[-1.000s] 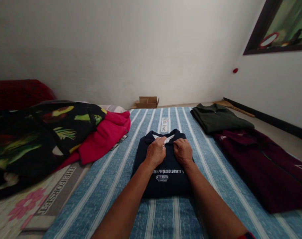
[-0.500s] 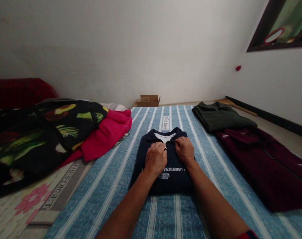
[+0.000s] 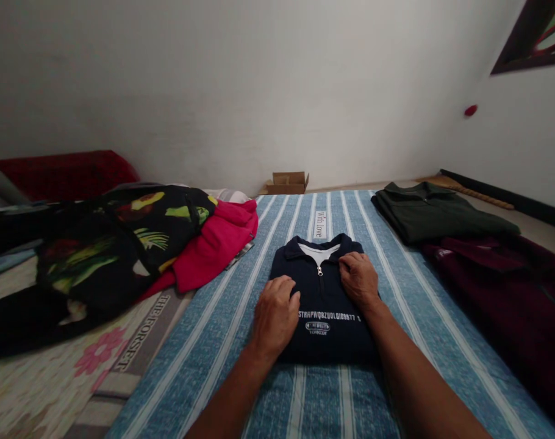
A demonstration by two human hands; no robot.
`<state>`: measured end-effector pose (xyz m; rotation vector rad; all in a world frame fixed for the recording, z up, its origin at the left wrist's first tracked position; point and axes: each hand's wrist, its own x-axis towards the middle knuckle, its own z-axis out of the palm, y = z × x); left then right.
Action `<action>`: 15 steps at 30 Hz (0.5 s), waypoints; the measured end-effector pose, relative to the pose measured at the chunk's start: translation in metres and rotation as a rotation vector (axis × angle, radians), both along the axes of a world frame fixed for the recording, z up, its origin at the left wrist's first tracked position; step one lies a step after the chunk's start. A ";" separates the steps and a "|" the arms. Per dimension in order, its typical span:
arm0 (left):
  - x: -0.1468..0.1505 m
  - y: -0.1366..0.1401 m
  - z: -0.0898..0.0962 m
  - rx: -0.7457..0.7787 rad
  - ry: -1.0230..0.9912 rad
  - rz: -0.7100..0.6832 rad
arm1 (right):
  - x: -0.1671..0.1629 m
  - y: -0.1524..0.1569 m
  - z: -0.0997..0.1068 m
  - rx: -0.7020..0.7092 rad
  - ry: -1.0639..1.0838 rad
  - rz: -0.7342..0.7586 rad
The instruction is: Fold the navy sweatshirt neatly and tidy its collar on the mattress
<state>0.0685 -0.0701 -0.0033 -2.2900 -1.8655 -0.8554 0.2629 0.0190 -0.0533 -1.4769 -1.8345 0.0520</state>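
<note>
Both hands, left hand (image 3: 274, 315) and right hand (image 3: 359, 279), press flat a folded, soft navy sweatshirt (image 3: 325, 305).

2 bare forearms, no sleeves.

The room is dim, with soft, even light and no hard glare anywhere. The white wall (image 3: 259, 91) is the brightest surface and fades to grey toward its left end. Against it, the dark clothes pile (image 3: 99, 256) to the lower left loses detail in shadow, as does the maroon garment (image 3: 501, 286) to the lower right. Below the wall, the navy folded shirt (image 3: 323, 299) stays sharp enough that its white print reads. Both hands cast only faint shadows on it. Wide-lens stretching bends the picture frame (image 3: 533, 36) at the wall's right corner, and the edges look slightly soft.
</note>
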 end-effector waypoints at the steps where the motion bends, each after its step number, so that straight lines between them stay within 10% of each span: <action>1: -0.004 0.002 0.001 0.009 -0.026 0.033 | 0.000 0.000 0.000 0.000 0.000 -0.001; 15: -0.010 0.029 0.006 -0.160 -0.057 0.180 | 0.001 0.001 -0.004 -0.006 0.017 -0.003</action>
